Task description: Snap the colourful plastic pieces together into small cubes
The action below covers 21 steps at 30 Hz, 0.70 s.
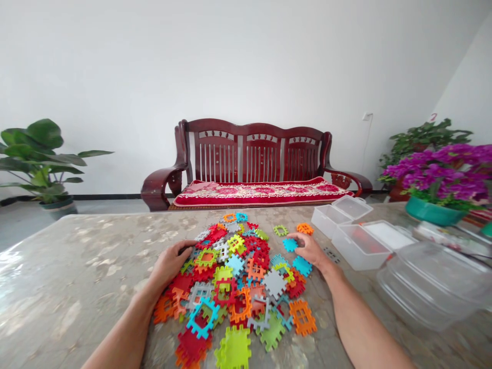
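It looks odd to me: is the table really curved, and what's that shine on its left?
Head view: the wide lens bows the far edge of the table and stretches the forearms; soft even light leaves faint shadows; pale glare sits on its glossy top at far left; the tile pile, left hand and right hand look sharp.

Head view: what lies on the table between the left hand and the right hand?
In the head view, the heap of coloured plastic tiles fills the stretch between the left hand and the right hand; both hands are at its edges.
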### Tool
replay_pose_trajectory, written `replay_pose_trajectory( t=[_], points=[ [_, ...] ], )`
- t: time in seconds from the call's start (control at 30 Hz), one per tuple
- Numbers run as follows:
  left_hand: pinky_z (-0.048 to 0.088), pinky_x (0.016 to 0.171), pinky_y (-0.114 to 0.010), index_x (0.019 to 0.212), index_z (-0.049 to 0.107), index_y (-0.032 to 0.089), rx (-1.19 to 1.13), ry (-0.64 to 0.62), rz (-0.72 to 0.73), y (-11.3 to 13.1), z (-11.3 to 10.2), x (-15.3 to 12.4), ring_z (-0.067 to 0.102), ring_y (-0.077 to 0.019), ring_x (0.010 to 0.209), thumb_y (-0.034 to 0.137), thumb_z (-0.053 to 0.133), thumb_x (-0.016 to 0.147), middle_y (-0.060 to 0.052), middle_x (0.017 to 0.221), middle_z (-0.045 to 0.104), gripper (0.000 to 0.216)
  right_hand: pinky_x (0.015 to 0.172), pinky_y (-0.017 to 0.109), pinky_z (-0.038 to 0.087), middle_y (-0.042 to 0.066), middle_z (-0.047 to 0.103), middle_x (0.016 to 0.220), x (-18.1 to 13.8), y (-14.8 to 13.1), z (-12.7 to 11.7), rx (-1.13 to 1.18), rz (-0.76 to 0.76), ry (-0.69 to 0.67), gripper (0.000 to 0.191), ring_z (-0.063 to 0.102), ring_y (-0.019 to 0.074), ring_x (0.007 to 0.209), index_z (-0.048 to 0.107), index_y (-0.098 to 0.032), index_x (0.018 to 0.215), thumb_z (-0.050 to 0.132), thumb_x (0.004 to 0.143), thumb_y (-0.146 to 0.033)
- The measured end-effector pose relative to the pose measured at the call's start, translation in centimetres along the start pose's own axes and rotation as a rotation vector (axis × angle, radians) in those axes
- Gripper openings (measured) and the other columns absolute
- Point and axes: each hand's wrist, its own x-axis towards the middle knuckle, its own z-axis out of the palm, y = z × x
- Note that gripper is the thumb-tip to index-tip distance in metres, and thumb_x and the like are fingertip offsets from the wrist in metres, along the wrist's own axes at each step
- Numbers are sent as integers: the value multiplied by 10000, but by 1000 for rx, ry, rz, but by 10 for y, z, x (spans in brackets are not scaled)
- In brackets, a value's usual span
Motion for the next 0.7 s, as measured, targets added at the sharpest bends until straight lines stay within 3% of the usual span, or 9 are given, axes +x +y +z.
replay_pose_trajectory(
  t=[0.2,0.27,0.53,0.7],
  points=[
    [468,924,-329,1052,701,240,-13,7,-5,1,-1,0,640,-232,985,437,498,763,-18,1046,727,404,865,381,495,69,662,1003,-2,6,-1,123,60,265,454,608,234,937,625,-189,1031,466,606,-210],
    [474,911,-326,1050,702,240,-14,7,1,2,-1,0,642,-233,977,442,498,760,-17,1033,730,408,831,372,501,66,657,936,-4,6,0,105,60,294,412,601,227,870,620,-189,980,462,600,-209],
    [475,899,-320,1056,701,239,12,-5,6,1,-2,1,640,-231,983,435,487,774,-23,1049,725,405,760,325,486,52,649,874,-32,-13,-3,128,40,253,346,574,217,830,597,-199,878,460,561,-219],
    [487,874,-303,1034,711,235,-1,14,8,3,-2,1,655,-223,944,442,498,760,-14,1012,736,404,740,315,468,32,687,949,-46,-20,-16,50,41,-19,453,588,231,889,670,-210,908,464,506,-176]
  ],
)
